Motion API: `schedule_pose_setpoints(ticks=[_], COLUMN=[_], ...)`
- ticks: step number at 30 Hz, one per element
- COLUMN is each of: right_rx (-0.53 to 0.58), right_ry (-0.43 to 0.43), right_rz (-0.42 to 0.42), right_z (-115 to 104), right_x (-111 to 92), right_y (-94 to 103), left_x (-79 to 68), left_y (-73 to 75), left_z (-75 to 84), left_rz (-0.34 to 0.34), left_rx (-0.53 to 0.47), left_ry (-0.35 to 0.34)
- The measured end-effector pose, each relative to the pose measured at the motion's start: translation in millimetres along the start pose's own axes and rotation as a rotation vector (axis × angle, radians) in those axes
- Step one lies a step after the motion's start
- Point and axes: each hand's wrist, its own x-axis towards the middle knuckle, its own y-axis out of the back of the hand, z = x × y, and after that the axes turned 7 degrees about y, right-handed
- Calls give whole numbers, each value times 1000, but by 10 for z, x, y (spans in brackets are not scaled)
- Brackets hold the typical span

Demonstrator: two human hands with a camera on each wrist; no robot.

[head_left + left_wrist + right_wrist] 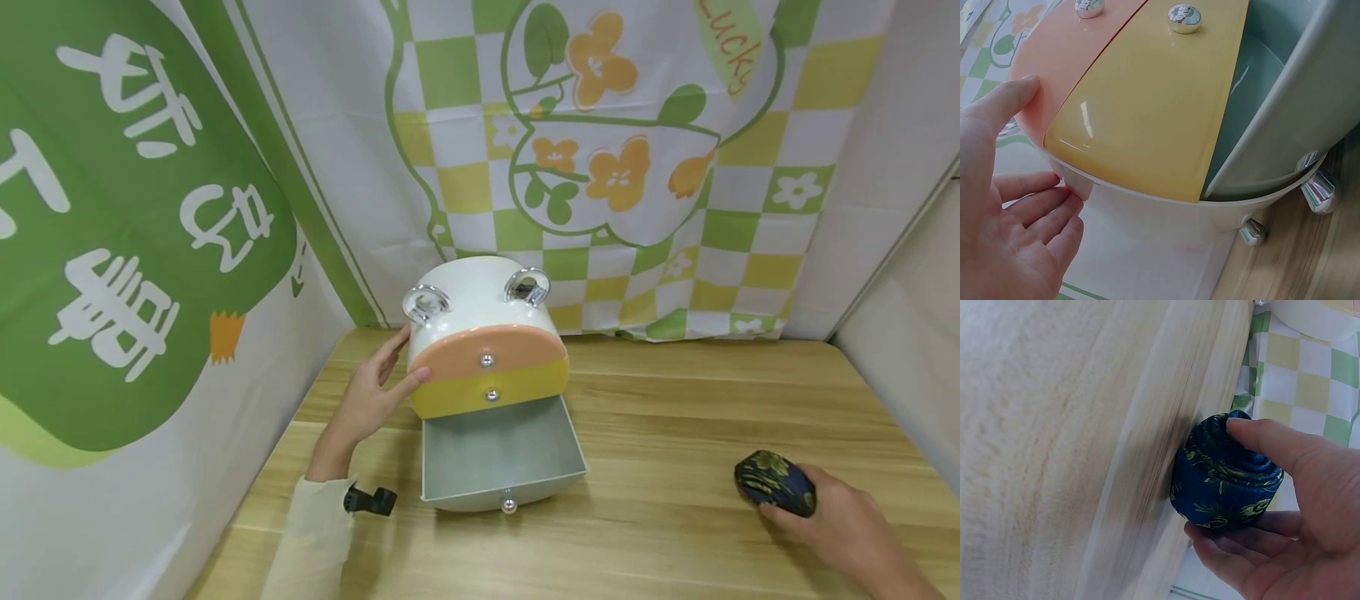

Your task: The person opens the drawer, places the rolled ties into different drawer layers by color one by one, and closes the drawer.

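A small white drawer cabinet (pixel 468 296) with silver ring ears stands at mid-table. Its orange (pixel 450 350) and yellow (pixel 450 396) drawers are closed, while the grey-green bottom drawer (pixel 472 498) is pulled out, with nothing seen inside. My left hand (pixel 371 392) rests at the cabinet's left side, thumb on the orange front, loosely bent fingers by the side wall (pixel 1141 244). Over at the right, my right hand (pixel 847 521) grips a rolled-up dark blue necktie (pixel 772 482) with a yellow-green floral pattern. Its coiled layers show in the right wrist view, between thumb and fingers.
The wooden table (pixel 675 417) ends at a printed green, yellow and white cloth (pixel 577 283) behind the cabinet. Another printed cloth (pixel 315 308) hangs along the left. A black mount (pixel 371 500) sits at the left sleeve, beside the pulled-out drawer.
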Motion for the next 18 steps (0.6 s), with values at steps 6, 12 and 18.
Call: schedule_pose_setpoints(ticks=[6, 12, 18], right_rx=[-5, -12, -15], right_ry=[-22, -14, -3], right_rz=[-36, -31, 18], right_z=[21, 20, -32], right_x=[34, 42, 27], right_y=[17, 39, 69], left_x=[-1, -11, -7], left_y=[5, -2, 1], left_z=[-9, 7, -11], left_rz=[-1, 1, -4], left_rx=[0, -8, -8], left_ry=[2, 3, -2])
